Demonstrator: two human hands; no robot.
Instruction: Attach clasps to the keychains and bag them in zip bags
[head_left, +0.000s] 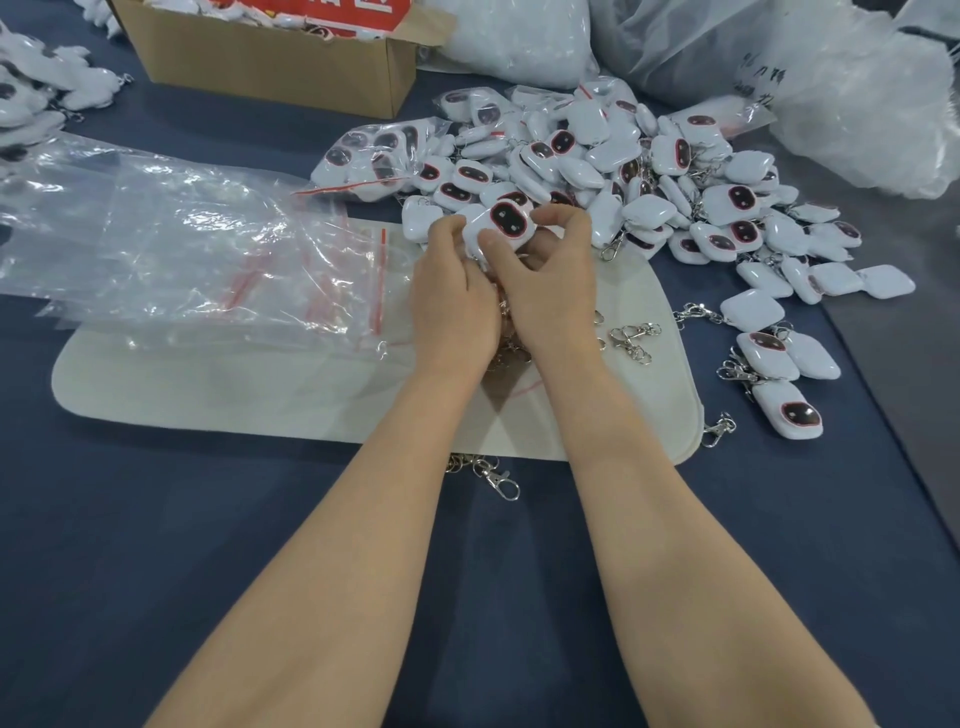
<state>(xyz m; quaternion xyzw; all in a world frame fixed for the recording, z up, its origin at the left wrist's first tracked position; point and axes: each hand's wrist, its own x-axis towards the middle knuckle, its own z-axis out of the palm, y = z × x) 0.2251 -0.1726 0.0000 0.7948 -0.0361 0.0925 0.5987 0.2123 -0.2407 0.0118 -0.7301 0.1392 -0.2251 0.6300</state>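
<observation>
The left hand (451, 297) and the right hand (546, 285) meet over the far edge of a beige felt mat (249, 395). Fingers of both curl round one white square plastic keychain (505, 224) with a dark, red-rimmed oval face, held face up between them.

This looks like the clasp-fitting step. The hands hide whether a clasp is already in the fingers. The next move, I judge, calls for hooking a clasp through the keychain's small ring, then slipping the piece into a bag.

Loose silver metal clasps (635, 340) lie on the mat just right of the wrists. A stack of clear zip bags with red seal strips (208, 244) lies to the left, and a heap of keychains (639, 166) lies beyond on the dark blue tabletop (156, 519).

Black handwriting on the large clear plastic sack (763, 85) at far right is illegible. So is the red-and-white print in the brown cardboard box (270, 62).
</observation>
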